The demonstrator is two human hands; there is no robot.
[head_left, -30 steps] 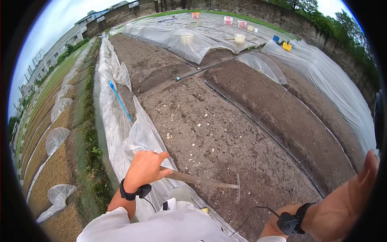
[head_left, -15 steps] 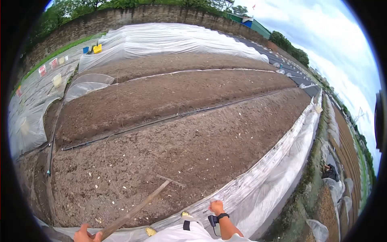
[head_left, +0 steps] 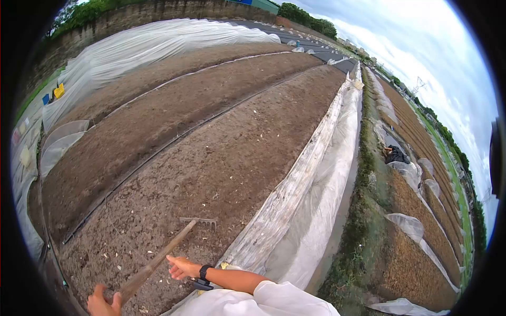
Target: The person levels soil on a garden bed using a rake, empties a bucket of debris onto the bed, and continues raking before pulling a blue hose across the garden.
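- Long raised soil beds are running away across an open field under a cloudy sky, with a stone wall lining the far edge.
- White plastic sheeting is lying bunched along the right edge of the nearest bed, and more plastic cover is arching over the far bed on the left.
- A dark hose line is stretching along the furrow between the nearest bed and the next one.
- Beside the sheeting a strip of grass is running down the field, with further covered rows lying beyond it to the right.
- The rake is lying low across the nearest bed, its toothed head resting on the soil and its wooden handle angling back toward the person at lower left.
- The left hand is sitting at the bottom edge, fingers curling round the near end of the handle; the grip is partly cut off by the frame.
- The right hand is reaching across toward the handle, palm turned up, fingers stretched out and loosely spread, hovering just beside the wood; I can't tell whether the fingertips are touching it.
- A black wristband is showing on the right wrist, with a white sleeve behind it.
- Pale scraps are lying scattered over the soil near the rake head.
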